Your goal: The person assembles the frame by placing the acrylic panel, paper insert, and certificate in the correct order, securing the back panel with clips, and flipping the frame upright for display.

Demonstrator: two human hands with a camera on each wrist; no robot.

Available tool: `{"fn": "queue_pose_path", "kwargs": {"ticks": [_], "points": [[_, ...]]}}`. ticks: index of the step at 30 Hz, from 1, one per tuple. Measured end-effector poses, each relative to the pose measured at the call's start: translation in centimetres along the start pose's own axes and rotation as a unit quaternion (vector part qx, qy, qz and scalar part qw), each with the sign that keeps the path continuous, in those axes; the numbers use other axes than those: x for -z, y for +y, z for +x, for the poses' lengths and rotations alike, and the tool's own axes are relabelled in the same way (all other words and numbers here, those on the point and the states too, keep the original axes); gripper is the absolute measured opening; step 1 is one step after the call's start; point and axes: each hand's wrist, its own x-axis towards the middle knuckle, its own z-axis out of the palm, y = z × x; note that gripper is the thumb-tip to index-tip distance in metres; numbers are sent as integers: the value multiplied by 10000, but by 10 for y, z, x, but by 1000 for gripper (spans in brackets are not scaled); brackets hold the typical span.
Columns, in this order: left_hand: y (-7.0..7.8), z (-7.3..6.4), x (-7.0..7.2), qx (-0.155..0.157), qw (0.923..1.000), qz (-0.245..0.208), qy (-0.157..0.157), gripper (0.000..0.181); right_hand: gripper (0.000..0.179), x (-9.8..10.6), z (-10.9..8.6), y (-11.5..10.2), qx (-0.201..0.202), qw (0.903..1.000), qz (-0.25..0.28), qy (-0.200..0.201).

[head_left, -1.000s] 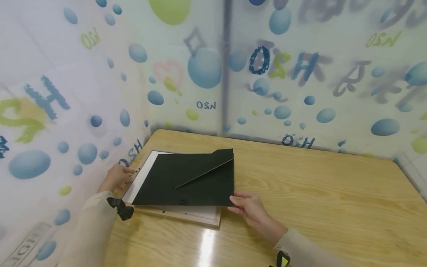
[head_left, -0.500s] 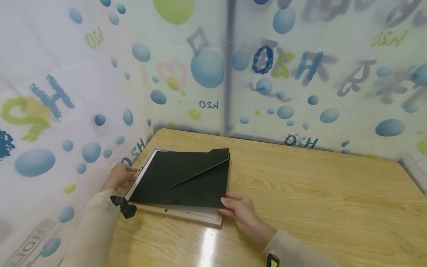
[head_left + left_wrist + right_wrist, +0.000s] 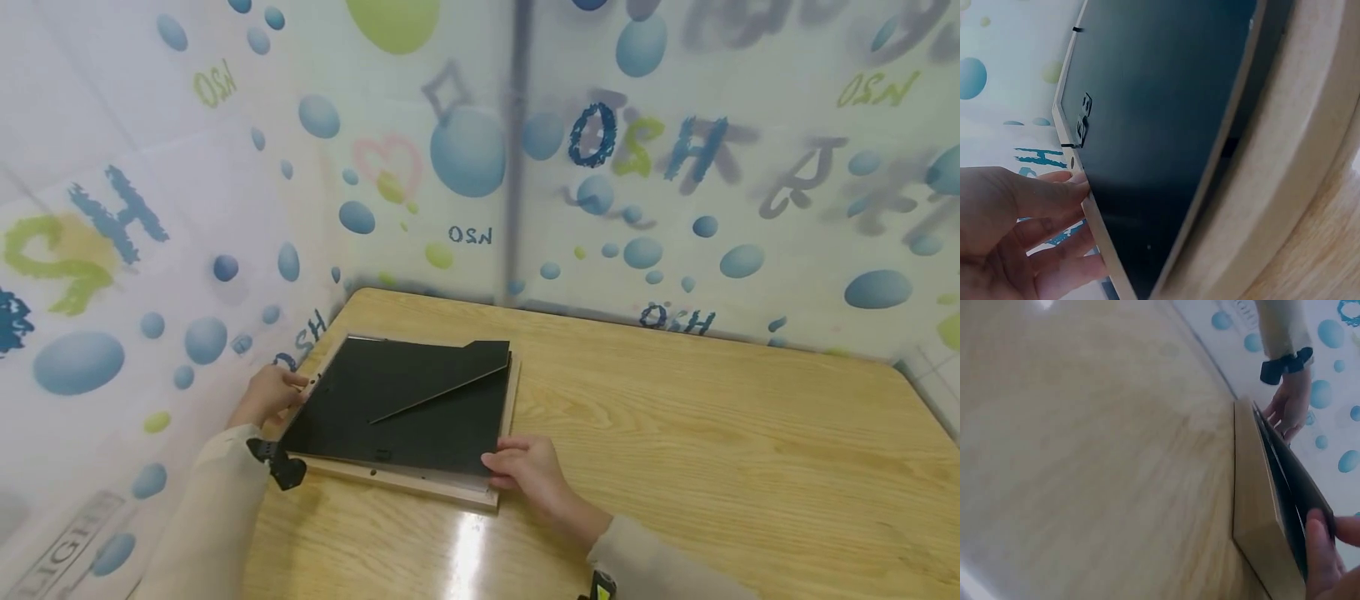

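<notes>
A light wooden picture frame point(image 3: 431, 485) lies face down at the table's left. Its black backing board point(image 3: 438, 429), with an easel flap point(image 3: 450, 371), sits mostly inside the frame. My right hand point(image 3: 531, 473) pinches the board's near right corner between thumb and fingers. In the right wrist view that side of the board point(image 3: 1294, 472) is tilted up, leaving a gap above the frame. My left hand point(image 3: 267, 396) holds the frame's left side; in the left wrist view its thumb lies at the inner edge and the fingers are outside. Small black metal tabs point(image 3: 1079, 29) stick out along the frame's edge.
The frame rests on a wood-grain table point(image 3: 712, 450). A printed curtain point(image 3: 187, 275) with blue bubbles stands close along the left side, and another printed panel point(image 3: 697, 267) runs behind the table's back edge.
My right hand has moved left and slightly down with the board's corner. The board has shifted left and lowered into the frame. My left hand stays at the frame's left side.
</notes>
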Motion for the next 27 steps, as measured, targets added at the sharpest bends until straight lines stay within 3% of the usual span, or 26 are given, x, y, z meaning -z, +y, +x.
{"fn": "queue_pose_path", "kwargs": {"ticks": [6, 13, 20, 27], "points": [[-1, 1, 1, 65, 9999, 3, -93, 38, 29, 8, 9, -3, -10, 9939, -1024, -416], [0, 1, 1, 59, 9999, 59, -97, 38, 20, 15, 18, -10, 7, 9746, -2055, -886], [0, 3, 1, 18, 9999, 49, -128, 38, 21, 18, 22, -16, -140, 9639, -2458, -1016], [-3, 3, 2, 132, 9994, -115, -300, 41, 23, 19, 24, -17, -19, 9538, -2760, -1185]]}}
